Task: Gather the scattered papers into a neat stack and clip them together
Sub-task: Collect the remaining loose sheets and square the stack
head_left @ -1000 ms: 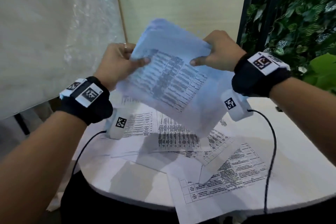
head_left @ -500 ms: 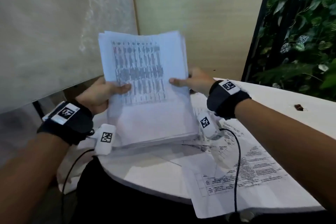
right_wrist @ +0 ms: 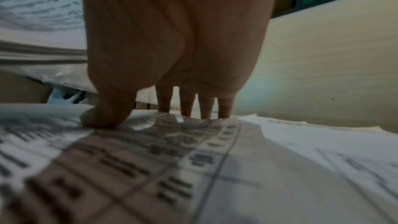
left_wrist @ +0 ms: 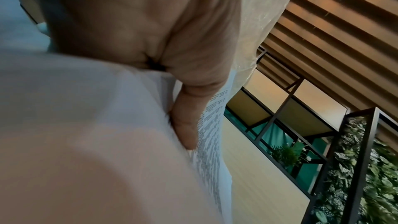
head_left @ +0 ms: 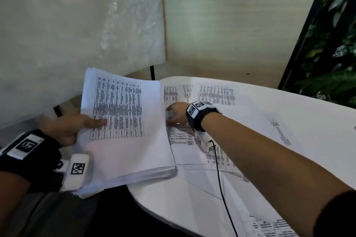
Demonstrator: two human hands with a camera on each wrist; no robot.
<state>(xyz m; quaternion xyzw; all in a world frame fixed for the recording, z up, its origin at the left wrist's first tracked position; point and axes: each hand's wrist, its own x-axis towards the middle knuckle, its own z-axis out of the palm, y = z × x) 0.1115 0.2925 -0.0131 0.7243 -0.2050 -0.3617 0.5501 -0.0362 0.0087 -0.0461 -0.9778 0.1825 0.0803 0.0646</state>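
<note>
A thick stack of printed sheets (head_left: 127, 131) hangs tilted over the table's left edge. My left hand (head_left: 77, 125) grips it from the left, thumb (head_left: 96, 122) on the top page. The left wrist view shows that thumb (left_wrist: 187, 118) lying against the stack (left_wrist: 86, 142). My right hand (head_left: 174, 114) reaches onto loose printed sheets (head_left: 181, 136) lying on the white round table (head_left: 317, 121). In the right wrist view its straight fingers (right_wrist: 187, 106) and its thumb (right_wrist: 103, 117) touch down on a sheet (right_wrist: 150, 159). More loose sheets (head_left: 217, 94) lie further back and to the right (head_left: 279, 132).
A bubble-wrapped panel (head_left: 77, 25) stands close at the left and a beige board (head_left: 231, 25) behind the table. A wall of plants (head_left: 331, 54) is at the right. A black cable (head_left: 221, 188) trails from my right wrist across the table. Another sheet (head_left: 273, 227) overhangs the near edge.
My right hand let go of the stack and dropped onto the loose sheets on the table. The left hand alone now holds the stack, lowered and shifted left.
</note>
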